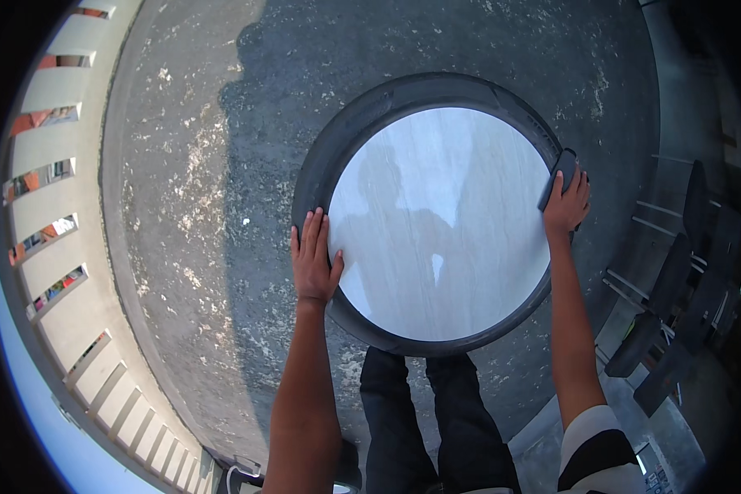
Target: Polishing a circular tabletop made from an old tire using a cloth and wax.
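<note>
Before me stands a round table with a black tyre [352, 133] around its rim and a glossy pale top [500, 247] that mirrors my outline. My left hand [315, 259] rests flat on the tyre's left side, its thumb by the edge of the top, gripping nothing. On the opposite side, my right hand [569, 204] holds a dark block-shaped tool [566, 163], perhaps a brush or a sponge, against the outer right part of the tyre. The tool's underside is hidden.
Worn concrete floor [179, 247] surrounds the table, sunlit on the left. A pale slotted parapet wall [55, 148] curves along the left. Several dark chairs [670, 278] with metal legs stand at the right, in shade. My legs [395, 420] are close to the near rim.
</note>
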### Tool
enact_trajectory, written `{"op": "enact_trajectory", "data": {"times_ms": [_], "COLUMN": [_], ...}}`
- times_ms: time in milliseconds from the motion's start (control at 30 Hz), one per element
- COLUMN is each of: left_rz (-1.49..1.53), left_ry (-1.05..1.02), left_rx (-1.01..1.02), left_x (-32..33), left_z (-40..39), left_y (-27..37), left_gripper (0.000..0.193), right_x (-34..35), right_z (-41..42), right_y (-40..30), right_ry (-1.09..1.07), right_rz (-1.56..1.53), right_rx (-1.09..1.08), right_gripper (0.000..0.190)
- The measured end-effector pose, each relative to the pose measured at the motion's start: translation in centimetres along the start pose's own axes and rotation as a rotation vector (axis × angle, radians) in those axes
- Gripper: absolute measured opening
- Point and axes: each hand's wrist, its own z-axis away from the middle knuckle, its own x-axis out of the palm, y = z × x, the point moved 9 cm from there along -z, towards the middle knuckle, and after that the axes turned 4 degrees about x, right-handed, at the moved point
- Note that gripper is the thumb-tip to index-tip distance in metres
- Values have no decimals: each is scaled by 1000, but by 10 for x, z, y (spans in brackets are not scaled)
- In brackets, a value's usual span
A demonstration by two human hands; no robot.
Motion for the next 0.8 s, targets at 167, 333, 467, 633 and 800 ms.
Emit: {"op": "enact_trajectory", "data": {"times_ms": [167,333,467,633,800], "left_rz": [10,-4,22,65,301], "left_ry": [-3,-16,2,24,276], "left_rx": [-6,-28,-3,-5,-55], "left_x": [1,-1,3,-7,-16], "left_z": [3,0,-5,-3,2], "left_y": [0,2,7,1,-10], "left_gripper": [67,66,65,63,61], "right_x": [2,15,4,-41,-56], "right_z": [68,16,2,146,267], "right_y": [9,-88,-236,-357,-336], "right_ry": [70,22,129,25,-263], "right_rz": [80,52,-73,-359,-499], "right_rx": [43,83,-297,-824,-1028], "right_gripper": [67,73,68,61,63]}}
